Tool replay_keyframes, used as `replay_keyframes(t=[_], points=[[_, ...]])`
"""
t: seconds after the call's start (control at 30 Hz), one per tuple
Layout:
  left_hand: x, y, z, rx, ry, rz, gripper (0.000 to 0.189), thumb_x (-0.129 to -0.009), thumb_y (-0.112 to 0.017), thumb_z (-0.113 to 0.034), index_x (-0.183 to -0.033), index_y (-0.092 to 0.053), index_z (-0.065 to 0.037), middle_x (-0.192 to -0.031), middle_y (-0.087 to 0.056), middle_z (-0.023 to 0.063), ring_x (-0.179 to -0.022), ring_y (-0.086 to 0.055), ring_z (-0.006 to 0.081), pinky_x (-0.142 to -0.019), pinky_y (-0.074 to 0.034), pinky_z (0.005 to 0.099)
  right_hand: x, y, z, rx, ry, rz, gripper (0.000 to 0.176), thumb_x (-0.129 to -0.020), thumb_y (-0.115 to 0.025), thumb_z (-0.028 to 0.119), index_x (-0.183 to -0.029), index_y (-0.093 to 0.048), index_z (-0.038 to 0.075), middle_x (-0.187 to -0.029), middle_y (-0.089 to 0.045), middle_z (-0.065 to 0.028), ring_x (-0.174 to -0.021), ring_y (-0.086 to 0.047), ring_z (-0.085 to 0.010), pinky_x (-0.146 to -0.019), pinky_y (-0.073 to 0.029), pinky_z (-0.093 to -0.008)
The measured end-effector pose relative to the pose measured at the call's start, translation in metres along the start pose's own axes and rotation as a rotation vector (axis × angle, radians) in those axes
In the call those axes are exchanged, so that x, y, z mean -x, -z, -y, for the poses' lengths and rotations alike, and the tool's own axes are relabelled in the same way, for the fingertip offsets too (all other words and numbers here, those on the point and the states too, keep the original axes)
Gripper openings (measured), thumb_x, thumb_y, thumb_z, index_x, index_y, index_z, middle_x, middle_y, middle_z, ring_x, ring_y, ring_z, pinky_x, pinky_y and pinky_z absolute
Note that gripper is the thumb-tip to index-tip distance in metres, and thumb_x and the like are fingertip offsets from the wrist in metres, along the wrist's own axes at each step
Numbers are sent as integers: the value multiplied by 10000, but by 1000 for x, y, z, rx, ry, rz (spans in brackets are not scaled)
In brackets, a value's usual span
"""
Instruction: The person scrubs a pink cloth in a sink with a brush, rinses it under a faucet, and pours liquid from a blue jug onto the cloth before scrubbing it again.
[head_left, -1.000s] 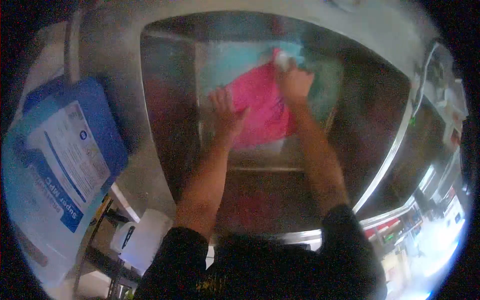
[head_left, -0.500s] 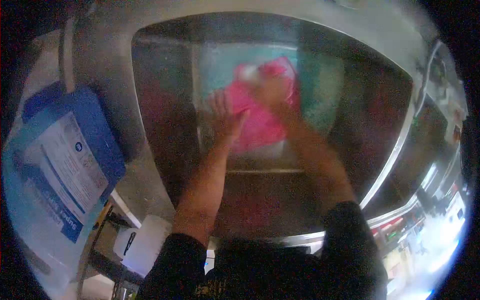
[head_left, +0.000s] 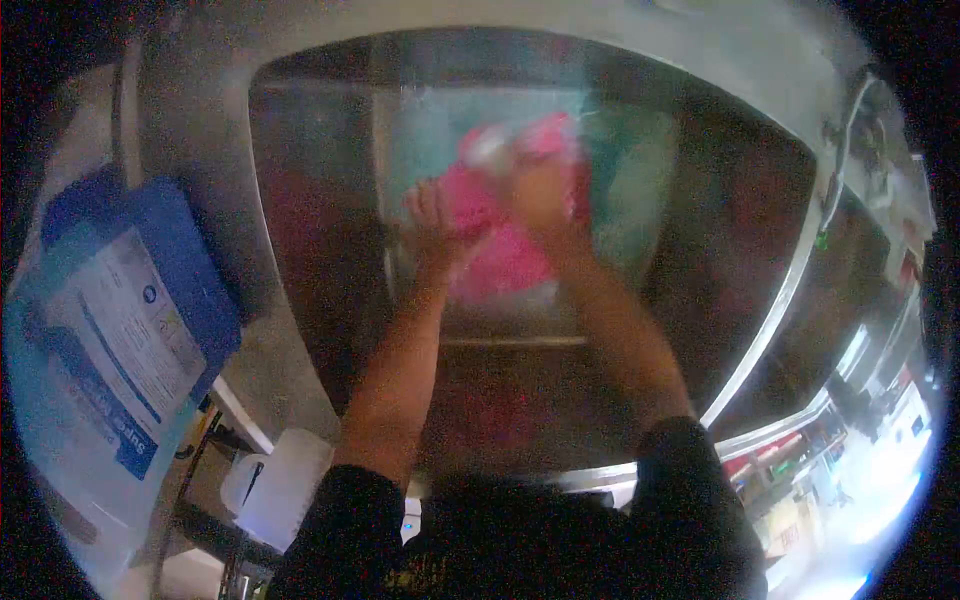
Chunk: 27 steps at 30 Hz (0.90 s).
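Note:
A bright pink cloth [head_left: 505, 262] lies rumpled over a pale turquoise board [head_left: 430, 120] inside a dark, metal-rimmed basin. My left hand [head_left: 432, 222] rests on the cloth's left edge, its fingers stretched out and apart. Over the upper right of the cloth, my right hand [head_left: 540, 200] is closed and blurred by motion. Just beyond its fingers shows a small whitish patch [head_left: 488, 150], also smeared; I cannot tell what this hand grips. A pink fold [head_left: 550, 132] bunches up past the right hand.
The basin's shiny metal rim [head_left: 765, 335] curves along the right. On the left ledge stands a large blue-and-white container [head_left: 140, 330] with a printed label. Below it is a white plastic container [head_left: 285, 485]. A pale cable [head_left: 850, 140] hangs at the right.
The view has shifted slightly, moving the scene a little left. My right hand stays over the cloth, still blurred; my left hand remains at the cloth's left edge.

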<state>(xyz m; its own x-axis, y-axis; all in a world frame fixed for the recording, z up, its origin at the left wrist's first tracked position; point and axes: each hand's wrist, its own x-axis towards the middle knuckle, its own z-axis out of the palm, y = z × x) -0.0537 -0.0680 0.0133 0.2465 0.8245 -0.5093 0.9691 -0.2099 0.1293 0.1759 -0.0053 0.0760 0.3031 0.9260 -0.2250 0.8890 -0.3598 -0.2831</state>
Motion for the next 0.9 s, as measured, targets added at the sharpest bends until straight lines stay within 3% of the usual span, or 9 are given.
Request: replay_keyframes(t=[0.1, 0.17, 0.23, 0.47, 0.53, 0.63, 0.73, 0.83, 0.9], points=[[7, 24, -5, 35, -9, 128, 1461, -578, -707, -853, -1607, 1, -94, -1673, 49, 197, -1527, 73, 449, -1106, -45, 782, 19, 6, 10, -289, -10, -4, 417, -875, -689, 417, -1148, -686, 102, -834, -721, -102, -700, -691, -284, -592, -544, -437], [7, 31, 0, 93, -3, 119, 1564, -489, -742, -867, -1604, 36, -94, -1670, 70, 201, -1524, 89, 452, -1100, -38, 788, -9, -38, -77, -39, 35, 162, 487, -891, -671, 445, -1199, -664, 68, -872, -731, -131, -753, -695, -302, -709, -562, -411], [7, 24, 0, 163, -46, 50, 1634, -425, -766, -870, -1601, 55, -85, -1668, 88, 205, -1523, 115, 445, -1093, -29, 795, 1, -27, -56, 60, -54, 262, 460, -889, -669, 469, -1144, -691, 87, -875, -731, -127, -789, -699, -308, -731, -563, -422], [9, 22, 3, 85, -49, 113, 1661, -404, -770, -870, -1596, 52, -56, -1666, 51, 221, -1515, 90, 477, -1101, -25, 786, 1, -80, -42, 85, 258, 12, 568, -868, -639, 571, -1214, -660, 122, -1027, -718, -176, -944, -695, -315, -871, -522, -499], [4, 38, -8, 76, -21, 125, 1668, -401, -773, -868, -1596, 63, -59, -1666, 59, 221, -1513, 95, 480, -1101, -17, 786, -5, -53, -51, 29, -19, 267, 556, -878, -634, 566, -1208, -662, 120, -1020, -717, -176, -943, -695, -315, -868, -523, -493], [-1, -5, 14, 196, -241, -165, 1673, -405, -775, -865, -1594, 84, -62, -1665, 78, 222, -1512, 106, 478, -1101, -18, 788, 7, -54, -12, 50, 114, 119, 550, -879, -639, 552, -1204, -662, 108, -990, -719, -178, -913, -698, -324, -840, -533, -486], [2, 23, 7, 139, -77, 142, 1631, -456, -748, -882, -1589, 56, -30, -1640, 58, 299, -1496, 81, 531, -1076, -44, 813, 10, -72, -14, 2, 213, 92, 544, -881, -644, 538, -1199, -661, 97, -960, -720, -181, -883, -701, -333, -811, -542, -479], [8, 28, 0, 64, -43, 105, 1666, -395, -788, -851, -1603, 69, -90, -1664, 87, 224, -1511, 112, 479, -1096, -7, 795, -8, -43, -60, 3, -45, 272, 538, -883, -649, 524, -1195, -661, 85, -929, -722, -184, -853, -705, -341, -783, -551, -471], [6, 16, 6, 209, -139, -34, 1653, -409, -775, -862, -1603, 74, -98, -1663, 92, 223, -1513, 112, 472, -1090, 4, 800, 8, -41, -39, 24, -13, 203, 534, -884, -652, 514, -1191, -660, 77, -909, -723, -185, -833, -707, -347, -765, -557, -466]])
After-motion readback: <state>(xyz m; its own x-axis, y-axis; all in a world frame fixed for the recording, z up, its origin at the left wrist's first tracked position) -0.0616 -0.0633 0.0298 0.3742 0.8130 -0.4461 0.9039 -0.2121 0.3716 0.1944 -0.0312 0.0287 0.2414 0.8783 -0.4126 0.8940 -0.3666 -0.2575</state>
